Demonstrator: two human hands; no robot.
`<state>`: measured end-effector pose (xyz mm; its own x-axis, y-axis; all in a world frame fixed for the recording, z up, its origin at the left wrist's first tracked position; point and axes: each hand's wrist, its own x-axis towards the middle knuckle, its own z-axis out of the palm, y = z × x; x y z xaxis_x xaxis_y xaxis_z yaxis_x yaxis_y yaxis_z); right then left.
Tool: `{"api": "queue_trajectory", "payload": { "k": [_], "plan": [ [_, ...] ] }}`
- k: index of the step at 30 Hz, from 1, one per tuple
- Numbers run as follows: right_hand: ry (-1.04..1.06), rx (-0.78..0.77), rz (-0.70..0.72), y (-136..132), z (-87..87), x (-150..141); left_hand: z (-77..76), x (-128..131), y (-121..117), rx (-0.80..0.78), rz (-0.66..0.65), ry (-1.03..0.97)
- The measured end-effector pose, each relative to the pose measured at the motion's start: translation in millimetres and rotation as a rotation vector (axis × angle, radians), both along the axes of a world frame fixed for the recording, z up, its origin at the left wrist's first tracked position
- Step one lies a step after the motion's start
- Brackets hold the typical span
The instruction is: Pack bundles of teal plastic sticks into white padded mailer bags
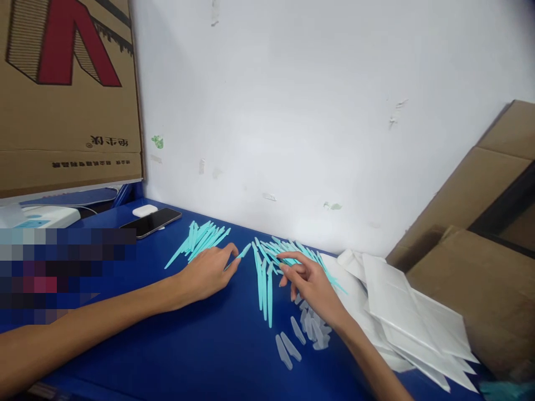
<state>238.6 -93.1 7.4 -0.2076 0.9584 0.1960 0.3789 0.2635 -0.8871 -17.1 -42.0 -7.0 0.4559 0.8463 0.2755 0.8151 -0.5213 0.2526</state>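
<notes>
My left hand (211, 270) is closed, with thumb and index finger pinching a slim turquoise eyebrow razor (244, 250) that points up and to the right. Behind it lies a bundle of similar turquoise razors (204, 236). My right hand (309, 278) hovers at a second, larger pile of turquoise razors (288, 245), its fingers bent but apart, and I see nothing between them. Several razors (264, 289) stick out of this pile toward me. Below my right hand are loose translucent blade covers (313, 328), partly hidden by the wrist.
A smartphone (152, 223) and a white earbud case (144, 210) lie at the back left of the blue table (188, 345). White paper sleeves (418, 317) are stacked at the right, beside brown cardboard (463, 278). A large printed carton (71, 111) stands at the left, against the white wall (292, 111).
</notes>
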Motion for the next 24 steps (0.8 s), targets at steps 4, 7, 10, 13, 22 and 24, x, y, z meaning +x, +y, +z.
{"api": "queue_trajectory", "payload": {
  "k": [4,7,10,13,22,24],
  "plan": [
    [-0.011,-0.005,0.027,-1.7,2.9,-0.9,-0.5,-5.0,12.8,0.034,-0.006,-0.046],
    [-0.053,-0.001,0.010,-4.3,12.6,3.9,2.1,-11.7,21.8,0.148,0.115,0.151],
    [-0.167,-0.053,0.037,-8.3,24.8,14.0,4.1,-18.2,27.7,0.169,0.238,0.341],
    [-0.284,-0.178,0.182,-13.6,34.1,23.5,3.5,-21.5,30.8,0.180,0.267,0.429],
    [-0.459,-0.325,0.413,-22.8,34.5,19.8,-6.0,-19.4,30.9,0.188,0.151,0.514],
    [-0.470,-0.339,0.422,-21.5,29.4,17.0,-8.0,-16.9,27.7,0.195,0.134,0.524]
  ]
}}
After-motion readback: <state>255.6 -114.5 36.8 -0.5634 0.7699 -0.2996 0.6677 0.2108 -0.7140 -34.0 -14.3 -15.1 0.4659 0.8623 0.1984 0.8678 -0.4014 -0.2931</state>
